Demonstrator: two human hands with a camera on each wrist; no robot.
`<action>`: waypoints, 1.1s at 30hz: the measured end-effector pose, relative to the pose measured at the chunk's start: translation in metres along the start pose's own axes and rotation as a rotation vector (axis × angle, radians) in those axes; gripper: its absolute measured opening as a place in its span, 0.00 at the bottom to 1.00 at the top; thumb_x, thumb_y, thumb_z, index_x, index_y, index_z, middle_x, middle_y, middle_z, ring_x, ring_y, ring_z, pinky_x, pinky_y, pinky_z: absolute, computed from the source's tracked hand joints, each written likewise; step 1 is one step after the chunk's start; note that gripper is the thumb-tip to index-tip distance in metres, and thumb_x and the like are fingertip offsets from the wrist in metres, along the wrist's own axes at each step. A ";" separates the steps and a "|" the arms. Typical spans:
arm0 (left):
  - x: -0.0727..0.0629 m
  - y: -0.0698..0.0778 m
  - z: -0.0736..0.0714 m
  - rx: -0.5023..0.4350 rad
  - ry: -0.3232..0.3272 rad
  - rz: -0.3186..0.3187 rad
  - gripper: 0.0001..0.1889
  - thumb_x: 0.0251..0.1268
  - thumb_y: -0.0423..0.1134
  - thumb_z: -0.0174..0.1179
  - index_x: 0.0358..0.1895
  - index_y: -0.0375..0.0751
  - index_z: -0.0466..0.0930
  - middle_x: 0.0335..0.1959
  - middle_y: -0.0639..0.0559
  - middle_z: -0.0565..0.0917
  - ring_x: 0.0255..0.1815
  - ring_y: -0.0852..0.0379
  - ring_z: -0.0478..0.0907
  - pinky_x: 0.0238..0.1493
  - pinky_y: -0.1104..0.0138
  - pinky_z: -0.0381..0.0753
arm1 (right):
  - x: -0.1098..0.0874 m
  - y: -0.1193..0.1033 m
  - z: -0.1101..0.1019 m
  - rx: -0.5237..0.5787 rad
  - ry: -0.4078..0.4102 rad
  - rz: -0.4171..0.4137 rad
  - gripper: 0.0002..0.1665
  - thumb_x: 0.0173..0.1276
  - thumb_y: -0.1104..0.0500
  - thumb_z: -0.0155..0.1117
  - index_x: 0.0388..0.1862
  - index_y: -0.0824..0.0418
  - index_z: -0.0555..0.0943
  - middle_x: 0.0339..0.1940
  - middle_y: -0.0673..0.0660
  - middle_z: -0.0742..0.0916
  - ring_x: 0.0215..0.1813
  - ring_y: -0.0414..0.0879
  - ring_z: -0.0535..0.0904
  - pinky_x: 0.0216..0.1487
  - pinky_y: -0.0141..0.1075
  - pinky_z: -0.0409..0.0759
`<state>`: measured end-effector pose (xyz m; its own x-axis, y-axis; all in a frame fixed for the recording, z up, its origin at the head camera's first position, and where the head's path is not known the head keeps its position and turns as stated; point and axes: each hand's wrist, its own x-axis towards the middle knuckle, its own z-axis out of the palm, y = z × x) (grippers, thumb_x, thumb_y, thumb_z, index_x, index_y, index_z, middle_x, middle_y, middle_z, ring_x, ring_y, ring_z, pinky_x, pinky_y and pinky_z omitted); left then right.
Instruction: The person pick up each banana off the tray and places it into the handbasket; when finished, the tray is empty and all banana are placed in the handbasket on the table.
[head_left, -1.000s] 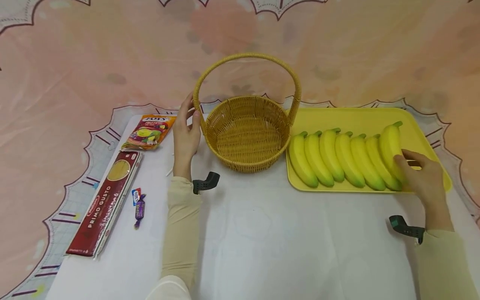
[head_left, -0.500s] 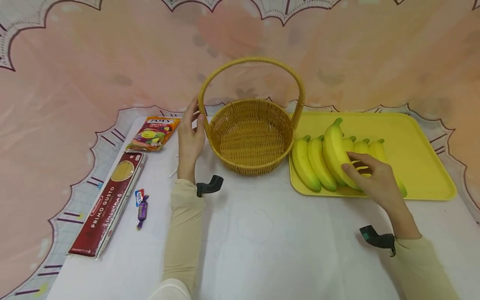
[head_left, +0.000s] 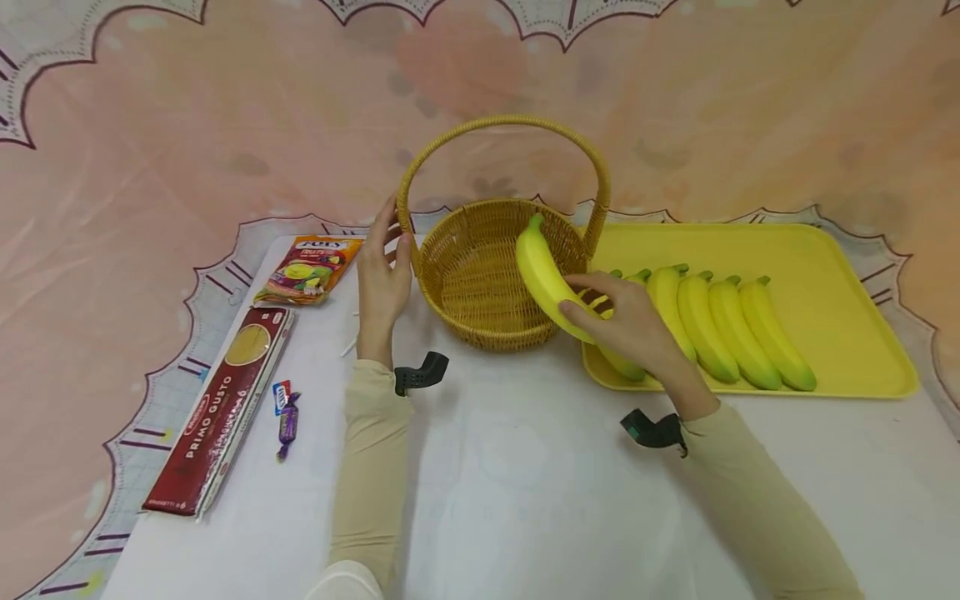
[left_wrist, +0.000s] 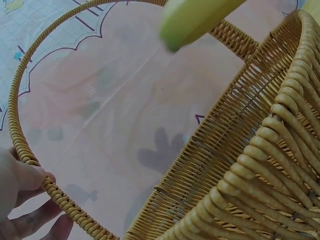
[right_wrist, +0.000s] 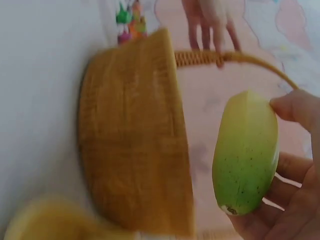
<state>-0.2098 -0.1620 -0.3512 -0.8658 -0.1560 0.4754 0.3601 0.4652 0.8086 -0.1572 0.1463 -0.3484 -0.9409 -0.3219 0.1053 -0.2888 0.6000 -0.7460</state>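
Observation:
In the head view, my right hand (head_left: 626,321) grips a yellow banana (head_left: 543,275) with a green stem and holds it over the right rim of the wicker basket (head_left: 498,333). The right wrist view shows the banana's green end (right_wrist: 245,170) between thumb and fingers. At the basket's left side, my left hand (head_left: 382,279) holds the foot of the tall arched handle (head_left: 506,121). Thumb and fingers lie on either side of that handle in the left wrist view, where the thumb (left_wrist: 27,177) shows. The basket's visible inside holds nothing.
To the right, a yellow tray (head_left: 847,308) bears several bananas (head_left: 712,333) in a row, partly behind my right hand. On the left lie an orange sweets bag (head_left: 307,271), a red spaghetti pack (head_left: 217,417), a purple-wrapped candy (head_left: 288,427) and a small blue-red wrapper (head_left: 281,397).
My right hand has lifted the banana from the right end of the row and carried it left across the tray to the basket. My left hand stays at the handle.

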 end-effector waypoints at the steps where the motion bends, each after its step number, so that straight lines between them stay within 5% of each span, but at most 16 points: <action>1: 0.000 0.000 -0.001 0.005 -0.001 -0.004 0.25 0.71 0.37 0.50 0.70 0.53 0.64 0.60 0.44 0.75 0.58 0.48 0.76 0.53 0.53 0.81 | 0.008 -0.006 0.006 0.005 -0.006 -0.007 0.31 0.64 0.42 0.61 0.61 0.56 0.76 0.53 0.56 0.83 0.49 0.49 0.78 0.48 0.43 0.80; 14: -0.002 -0.002 -0.002 0.020 -0.015 0.004 0.26 0.71 0.36 0.50 0.71 0.51 0.62 0.62 0.42 0.74 0.59 0.46 0.76 0.52 0.52 0.81 | 0.077 -0.034 0.070 -0.011 -0.143 0.068 0.28 0.64 0.42 0.59 0.58 0.55 0.79 0.47 0.52 0.85 0.45 0.46 0.79 0.44 0.37 0.78; 27: -0.001 0.002 -0.002 0.023 -0.020 -0.007 0.26 0.71 0.36 0.50 0.70 0.52 0.62 0.61 0.43 0.74 0.59 0.48 0.75 0.53 0.54 0.81 | 0.095 -0.039 0.098 -0.149 -0.329 0.130 0.25 0.66 0.45 0.58 0.55 0.59 0.80 0.48 0.54 0.85 0.45 0.46 0.78 0.51 0.40 0.77; 33: -0.002 0.001 -0.004 0.024 -0.018 -0.003 0.25 0.71 0.39 0.50 0.70 0.51 0.63 0.61 0.43 0.74 0.59 0.47 0.75 0.52 0.53 0.81 | 0.099 -0.040 0.103 -0.207 -0.391 0.129 0.29 0.68 0.45 0.57 0.62 0.60 0.75 0.55 0.56 0.83 0.55 0.49 0.77 0.59 0.43 0.75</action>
<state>-0.2067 -0.1647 -0.3498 -0.8733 -0.1420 0.4661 0.3490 0.4851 0.8018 -0.2200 0.0149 -0.3760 -0.8457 -0.4627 -0.2657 -0.2400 0.7746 -0.5852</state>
